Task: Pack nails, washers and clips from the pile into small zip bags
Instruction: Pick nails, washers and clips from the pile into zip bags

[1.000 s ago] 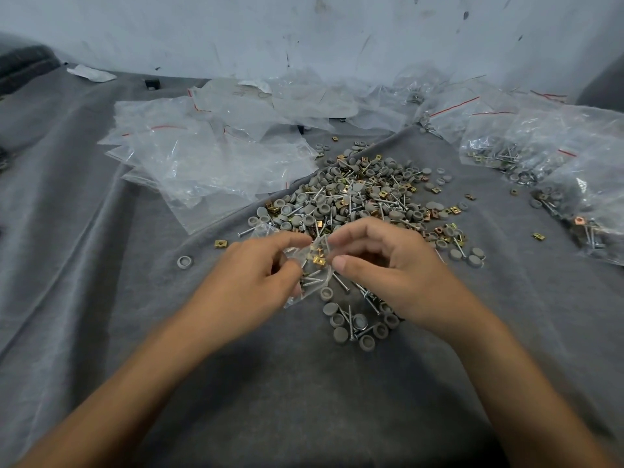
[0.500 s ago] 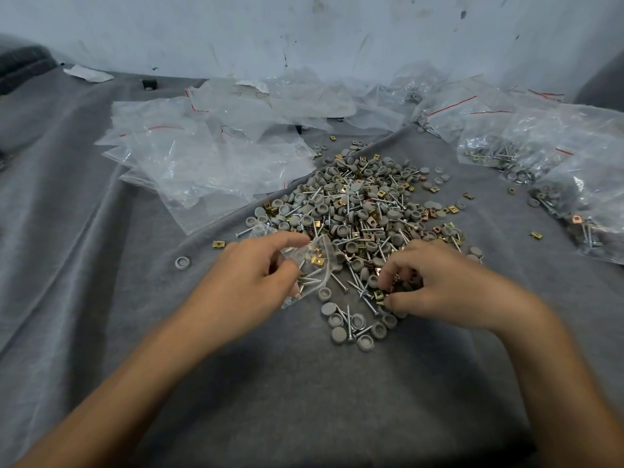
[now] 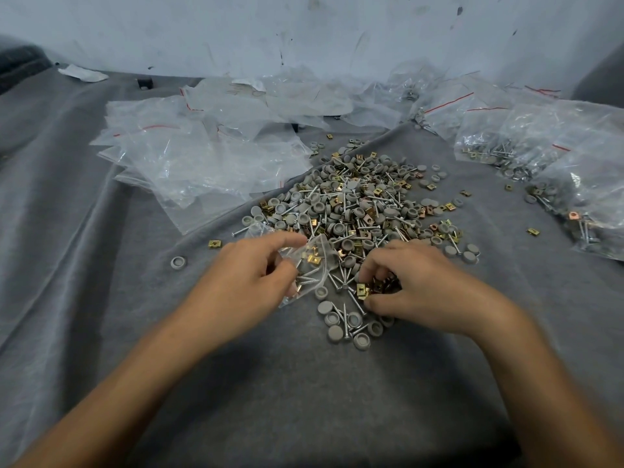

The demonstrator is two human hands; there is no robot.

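Note:
A pile [image 3: 354, 204] of grey washers, silver nails and gold clips lies on grey cloth in the middle. My left hand [image 3: 250, 282] holds a small clear zip bag [image 3: 312, 265] at the pile's near edge; nails and gold clips show inside it. My right hand [image 3: 415, 282] is just right of the bag, fingers curled down over the near part of the pile, pinching gold clips [image 3: 364, 291] between thumb and fingers.
Empty zip bags [image 3: 202, 163] with red strips lie spread at the back left. Filled bags [image 3: 540, 153] sit at the back right against a white wall. A lone grey washer [image 3: 178, 262] and a gold clip [image 3: 214, 244] lie left of my hand.
My right hand left the bag's mouth, moved right and down onto the near edge of the pile, and its fingers closed on gold clips. My left hand kept hold of the bag.

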